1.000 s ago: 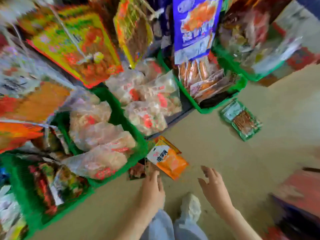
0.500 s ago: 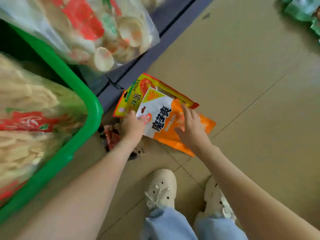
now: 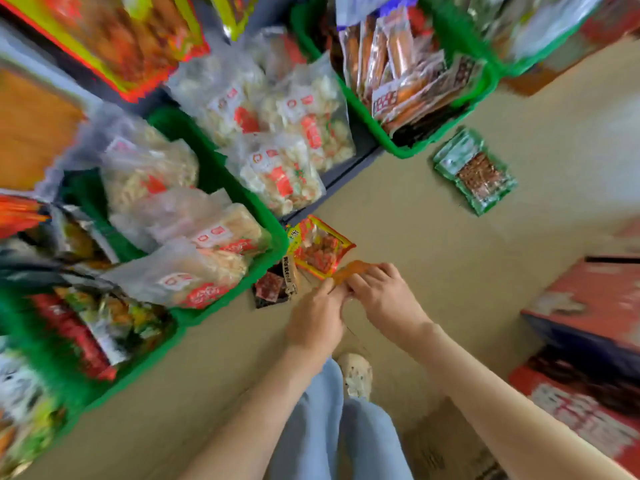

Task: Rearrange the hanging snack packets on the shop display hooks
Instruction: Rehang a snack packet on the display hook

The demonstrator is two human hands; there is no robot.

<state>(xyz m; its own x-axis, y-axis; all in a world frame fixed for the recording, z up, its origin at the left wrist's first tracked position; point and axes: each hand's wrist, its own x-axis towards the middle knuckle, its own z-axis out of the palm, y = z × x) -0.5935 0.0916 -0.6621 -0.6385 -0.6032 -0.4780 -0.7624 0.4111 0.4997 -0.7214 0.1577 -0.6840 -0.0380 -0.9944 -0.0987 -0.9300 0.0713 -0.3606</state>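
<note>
The orange packet (image 3: 350, 270) is up off the floor (image 3: 450, 271) now; half a second back it lay flat across the yellow packet (image 3: 320, 249) with hands only pressing on it. Left hand (image 3: 317, 320) and right hand (image 3: 384, 296) meet on it, each grip closed in a pinch on its near edge, fingers hiding most of it. The yellow packet lies beside the green basket (image 3: 258, 206), and a green packet (image 3: 476, 171) sits well apart. One is collected, I'd say, and the hooks come next.

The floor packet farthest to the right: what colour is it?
The packet is green; head view.
</note>
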